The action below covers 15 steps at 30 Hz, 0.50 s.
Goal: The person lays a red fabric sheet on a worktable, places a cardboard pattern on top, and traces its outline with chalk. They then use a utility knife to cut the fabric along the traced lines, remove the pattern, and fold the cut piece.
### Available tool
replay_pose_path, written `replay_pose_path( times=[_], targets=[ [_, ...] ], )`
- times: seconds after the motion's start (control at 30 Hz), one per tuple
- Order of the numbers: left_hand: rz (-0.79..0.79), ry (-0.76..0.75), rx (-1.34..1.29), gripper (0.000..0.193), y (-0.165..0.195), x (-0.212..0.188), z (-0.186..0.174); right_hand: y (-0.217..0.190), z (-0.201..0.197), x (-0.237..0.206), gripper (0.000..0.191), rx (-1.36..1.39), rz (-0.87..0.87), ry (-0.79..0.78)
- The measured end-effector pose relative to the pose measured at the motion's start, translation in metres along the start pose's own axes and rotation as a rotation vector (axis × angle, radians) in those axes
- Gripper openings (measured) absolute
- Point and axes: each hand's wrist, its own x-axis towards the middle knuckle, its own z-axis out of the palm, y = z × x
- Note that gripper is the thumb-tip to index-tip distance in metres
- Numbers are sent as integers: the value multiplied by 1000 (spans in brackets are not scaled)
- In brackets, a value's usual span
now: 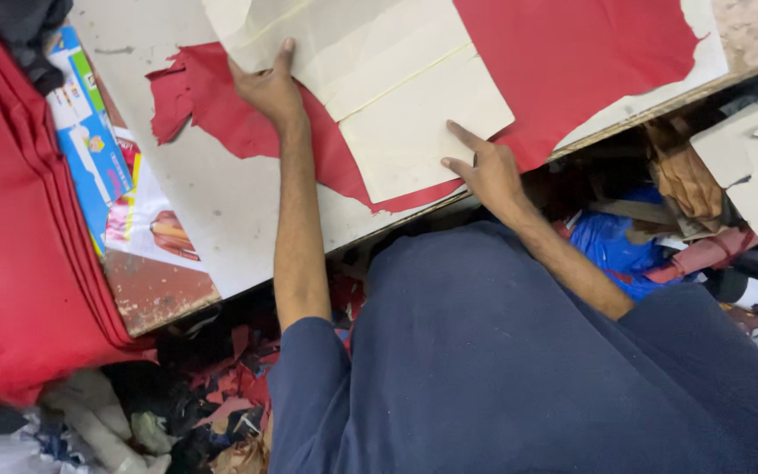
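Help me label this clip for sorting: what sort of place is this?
Probably a small leather or fabric cutting workshop. Both hands, left hand and right hand, press cream card patterns onto a red sheet on a worn worktable; a stack of red material sits beside it, and offcuts litter the floor.

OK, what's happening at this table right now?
A person leans over a worktable, both hands flat on a cream card pattern laid over a sheet of red material. The left hand presses the pattern's left edge, the right hand its lower edge near the table's rim. Stacked red material lies to the left, scraps on the floor.
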Motion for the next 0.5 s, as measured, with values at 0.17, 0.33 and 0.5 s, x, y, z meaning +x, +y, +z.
replay_pose_path(
  times=[0.17,0.33,0.5],
  targets=[
    [18,25,5,55,3,-14,1,6,-11,3,81,-367,78,-42],
    [-20,51,16,52,11,-20,3,21,-2,-2,68,-483,-19,112],
    [-8,72,28,53,19,-24,5,45,33,-10,58,-576,-268,118]
  ],
)
